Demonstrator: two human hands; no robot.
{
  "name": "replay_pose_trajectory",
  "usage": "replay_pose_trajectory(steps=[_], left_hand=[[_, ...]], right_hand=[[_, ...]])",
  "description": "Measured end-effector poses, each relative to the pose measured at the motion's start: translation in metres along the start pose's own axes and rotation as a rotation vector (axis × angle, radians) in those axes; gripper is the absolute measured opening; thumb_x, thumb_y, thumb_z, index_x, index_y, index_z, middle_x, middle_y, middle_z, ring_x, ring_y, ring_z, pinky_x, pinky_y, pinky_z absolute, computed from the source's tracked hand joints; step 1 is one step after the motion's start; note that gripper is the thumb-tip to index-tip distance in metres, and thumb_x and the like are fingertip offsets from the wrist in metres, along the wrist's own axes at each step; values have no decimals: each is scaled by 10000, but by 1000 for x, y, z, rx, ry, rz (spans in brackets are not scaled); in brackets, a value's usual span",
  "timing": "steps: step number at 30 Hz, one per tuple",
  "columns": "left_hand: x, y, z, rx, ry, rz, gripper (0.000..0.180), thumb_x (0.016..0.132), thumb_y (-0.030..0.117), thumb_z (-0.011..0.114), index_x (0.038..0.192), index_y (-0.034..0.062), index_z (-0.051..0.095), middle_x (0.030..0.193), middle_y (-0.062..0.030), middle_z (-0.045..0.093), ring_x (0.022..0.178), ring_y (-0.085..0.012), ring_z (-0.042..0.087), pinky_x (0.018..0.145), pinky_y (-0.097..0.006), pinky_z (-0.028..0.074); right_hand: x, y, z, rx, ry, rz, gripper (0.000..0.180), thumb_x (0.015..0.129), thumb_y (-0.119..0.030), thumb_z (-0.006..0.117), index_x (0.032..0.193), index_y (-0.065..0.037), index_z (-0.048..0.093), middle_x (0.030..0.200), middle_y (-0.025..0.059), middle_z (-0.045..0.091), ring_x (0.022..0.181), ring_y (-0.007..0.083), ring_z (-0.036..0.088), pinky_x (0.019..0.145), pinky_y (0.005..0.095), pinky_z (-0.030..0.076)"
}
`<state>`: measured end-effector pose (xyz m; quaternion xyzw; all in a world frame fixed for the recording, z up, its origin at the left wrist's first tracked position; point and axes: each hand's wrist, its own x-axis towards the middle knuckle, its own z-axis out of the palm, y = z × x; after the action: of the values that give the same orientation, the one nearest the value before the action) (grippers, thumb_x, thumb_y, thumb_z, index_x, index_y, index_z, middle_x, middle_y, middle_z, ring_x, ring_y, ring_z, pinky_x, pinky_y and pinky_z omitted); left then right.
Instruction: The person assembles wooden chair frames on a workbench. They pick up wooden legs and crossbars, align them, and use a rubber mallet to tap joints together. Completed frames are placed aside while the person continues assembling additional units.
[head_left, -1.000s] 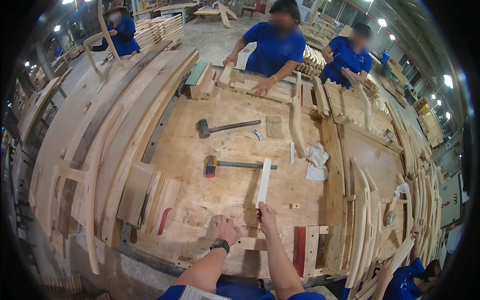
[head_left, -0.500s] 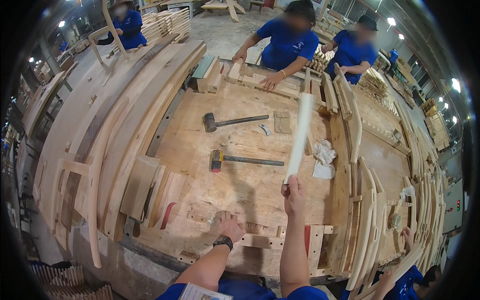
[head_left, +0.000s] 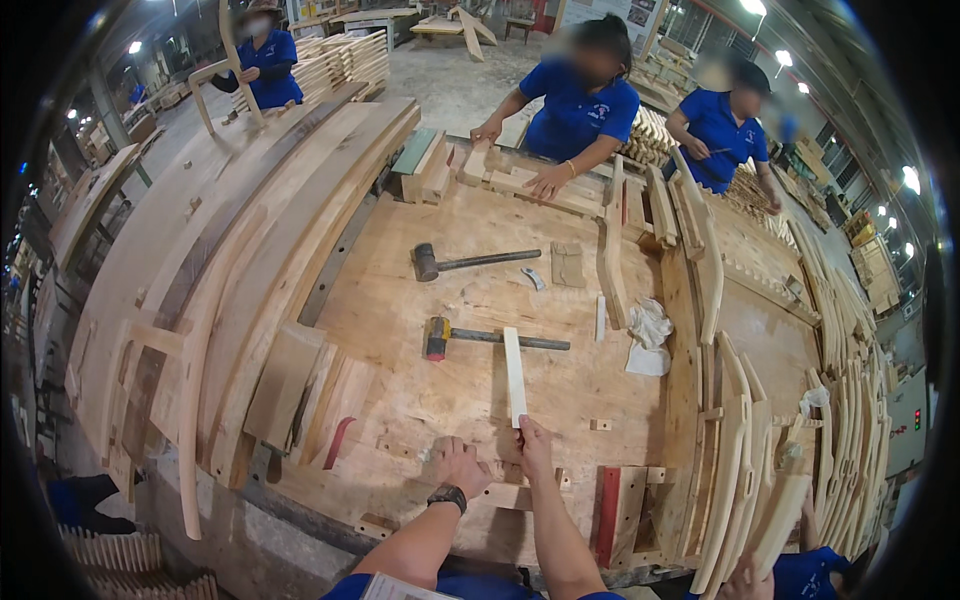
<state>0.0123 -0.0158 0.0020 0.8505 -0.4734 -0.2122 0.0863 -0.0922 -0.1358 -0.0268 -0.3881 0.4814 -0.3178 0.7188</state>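
Note:
A pale, narrow wooden strip [head_left: 513, 372] stands up from my right hand [head_left: 535, 447], whose fingers are closed around its near end. Its far end overlaps the handle of a yellow-and-black mallet with a red face [head_left: 437, 338]. My left hand [head_left: 459, 468] lies on the near part of the wooden workbench [head_left: 400, 300], fingers apart, by a small block with holes [head_left: 398, 449]. No object shows in it. Beyond lie a black mallet [head_left: 426, 262], a small curved metal piece [head_left: 534, 279] and a brown folded pad [head_left: 567, 264].
A crumpled white cloth [head_left: 650, 325] and a short white strip [head_left: 600, 317] lie on the right. Long boards [head_left: 270, 250] line the left; shaped wooden parts [head_left: 735, 440] stack at right. Across the bench, a co-worker [head_left: 585, 115] handles a wooden frame [head_left: 545, 190]; other people work nearby.
My right hand has moved left and toward me, lowering the wooden strip from the bench's right side to its middle. My left hand stays about where it was.

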Motion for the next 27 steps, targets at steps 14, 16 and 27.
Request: replay_pose_trajectory(steps=[14,16,27], left_hand=[[-1,-4,7,66,24,13,412,795,309,559,1102,62,678,1225,-180,522,1253,-346,409,1056,-486,360],[0,4,9,64,-13,42,487,812,346,554,1185,45,637,1260,-176,520,1269,-334,415,1047,-517,355],[0,2,17,-30,234,129,239,742,222,593,833,32,706,999,-168,603,1078,-342,499,1005,-436,380]], right_hand=[[-32,-2,14,147,133,110,383,1003,-399,497,884,-87,687,637,-48,560,494,65,471,435,213,332],[-59,-8,13,14,98,8,321,1000,-316,515,891,-79,701,658,-36,574,548,46,495,485,203,375],[-216,-80,-58,-626,258,-368,152,940,-139,622,941,-12,704,668,50,640,599,86,560,566,262,449]])
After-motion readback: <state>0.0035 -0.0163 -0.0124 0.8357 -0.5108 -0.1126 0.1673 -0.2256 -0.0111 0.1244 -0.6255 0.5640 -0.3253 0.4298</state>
